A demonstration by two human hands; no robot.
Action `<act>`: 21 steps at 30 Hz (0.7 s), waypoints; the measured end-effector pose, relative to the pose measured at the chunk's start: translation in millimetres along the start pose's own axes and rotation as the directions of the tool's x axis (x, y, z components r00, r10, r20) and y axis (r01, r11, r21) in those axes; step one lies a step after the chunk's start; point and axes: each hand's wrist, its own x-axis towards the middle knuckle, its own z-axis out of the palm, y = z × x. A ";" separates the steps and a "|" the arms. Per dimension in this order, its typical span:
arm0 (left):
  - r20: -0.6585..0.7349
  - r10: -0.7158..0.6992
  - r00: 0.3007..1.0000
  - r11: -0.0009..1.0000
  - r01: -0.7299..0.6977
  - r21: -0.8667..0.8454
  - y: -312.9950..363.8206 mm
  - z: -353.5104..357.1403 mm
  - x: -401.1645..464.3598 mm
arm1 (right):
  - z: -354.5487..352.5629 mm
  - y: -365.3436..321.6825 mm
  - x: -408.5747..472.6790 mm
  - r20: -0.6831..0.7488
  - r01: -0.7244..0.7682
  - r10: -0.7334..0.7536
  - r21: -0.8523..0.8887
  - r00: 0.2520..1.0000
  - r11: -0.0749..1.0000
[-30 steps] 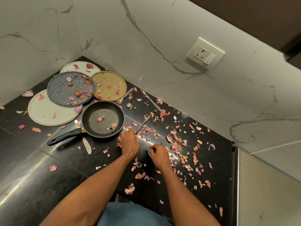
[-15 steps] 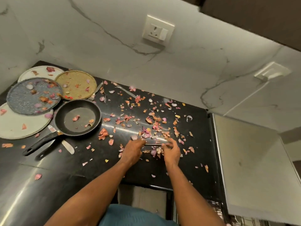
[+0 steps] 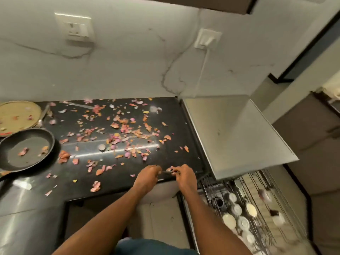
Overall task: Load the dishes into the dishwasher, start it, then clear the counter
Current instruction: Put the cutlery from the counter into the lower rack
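Both hands have drawn back to the counter's (image 3: 36, 199) front edge, left hand (image 3: 147, 176) and right hand (image 3: 184, 176) each in a pinching grip on a thin metal utensil (image 3: 166, 171) between them. Onion peels (image 3: 127, 133) litter the counter beyond; frying pan (image 3: 25, 150) and gold plate (image 3: 18, 115) sit far left. Dishwasher rack (image 3: 257, 208) lies open, lower right.

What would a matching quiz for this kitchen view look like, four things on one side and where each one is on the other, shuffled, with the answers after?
Things:
1. frying pan
2. gold plate
3. thin metal utensil
4. dishwasher rack

Places:
A. held between left hand and right hand
B. low at right, below the counter
C. left edge, behind the pan
D. left on the counter, peels inside

Pairs: 1-D, 2-C, 3-A, 4-B
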 end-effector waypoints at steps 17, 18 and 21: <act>0.335 0.238 0.911 0.969 -0.247 -0.016 183.8 157.1 -35.8 | -40.0 211.7 -164.1 -0.106 -0.442 0.451 0.098 0.886 0.892; 0.359 0.248 0.900 0.965 -0.262 -0.008 191.0 162.5 -34.3 | -42.0 217.6 -169.6 -0.113 -0.441 0.452 0.110 0.885 0.891; 0.423 0.266 0.866 0.955 -0.295 0.004 212.5 178.7 -26.4 | -47.5 240.4 -176.1 -0.116 -0.494 0.510 0.141 0.852 0.858</act>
